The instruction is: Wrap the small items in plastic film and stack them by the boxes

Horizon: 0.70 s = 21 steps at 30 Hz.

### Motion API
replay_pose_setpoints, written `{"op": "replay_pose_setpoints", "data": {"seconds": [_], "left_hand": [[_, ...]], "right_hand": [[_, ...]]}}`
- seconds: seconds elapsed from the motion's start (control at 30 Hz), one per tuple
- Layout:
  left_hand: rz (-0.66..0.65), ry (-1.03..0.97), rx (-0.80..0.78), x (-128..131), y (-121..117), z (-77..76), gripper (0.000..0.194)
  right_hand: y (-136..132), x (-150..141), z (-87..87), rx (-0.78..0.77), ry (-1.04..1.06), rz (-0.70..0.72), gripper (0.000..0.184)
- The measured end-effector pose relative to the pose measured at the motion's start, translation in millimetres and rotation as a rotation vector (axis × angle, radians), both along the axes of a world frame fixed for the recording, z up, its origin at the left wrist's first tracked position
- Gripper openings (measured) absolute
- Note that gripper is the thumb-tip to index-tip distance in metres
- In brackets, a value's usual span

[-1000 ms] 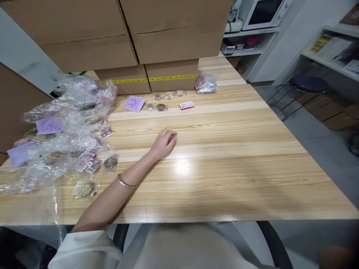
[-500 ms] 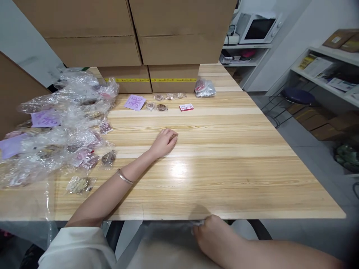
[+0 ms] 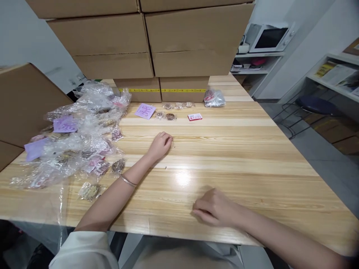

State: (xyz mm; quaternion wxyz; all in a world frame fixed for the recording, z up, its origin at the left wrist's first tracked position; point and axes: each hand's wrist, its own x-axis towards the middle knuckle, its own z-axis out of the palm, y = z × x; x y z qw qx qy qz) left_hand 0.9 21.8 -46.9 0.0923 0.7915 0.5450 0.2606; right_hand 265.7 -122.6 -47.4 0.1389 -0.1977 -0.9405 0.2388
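My left hand [image 3: 160, 146] rests on the wooden table [image 3: 230, 153] with its fingers curled closed. Anything inside them is hidden. Tiny specks lie beside it on the tabletop. Near the front edge, my right hand [image 3: 210, 209] hovers or rests over the table, slightly blurred, its fingers and thumb drawn together; I cannot see what is in them. To the left of my left forearm are a dark round piece in clear wrap [image 3: 118, 165] and a pale wrapped piece [image 3: 89, 190].
A heap of clear plastic packets [image 3: 81, 138] covers the left side. Stacked cardboard boxes [image 3: 193, 41] stand at the back. Before them lie a purple printed card [image 3: 145, 111], several small wrapped pieces, a red-and-white small box [image 3: 195, 117] and a plastic bag [image 3: 214, 98].
My right hand has risen from the cloth at my lap, below the table edge, to over the tabletop. The left hand stays about where it was. The view has tilted up and shifted left.
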Motion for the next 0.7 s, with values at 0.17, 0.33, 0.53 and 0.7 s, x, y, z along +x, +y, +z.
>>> {"op": "replay_pose_setpoints", "data": {"seconds": [0.17,0.33,0.53,0.7], "left_hand": [[0.193,0.100,0.042,-16.8,9.0,16.4,0.028],[0.873,0.392,0.014,-80.2,22.2,32.2,0.046],[1.115,0.363,-0.104,-147.3,28.0,22.0,0.053],[0.895,0.351,0.143,-168.2,26.7,17.2,0.062]], "right_hand": [[-2.4,-0.7,-5.8,-0.051,0.032,-0.006,0.031],[-0.2,0.0,-0.3,-0.148,0.031,-0.026,0.033],[4.8,-2.0,-0.9,-0.231,0.045,-0.027,0.031],[16.5,-6.1,-2.6,-0.251,0.063,-0.019,0.030]]}}
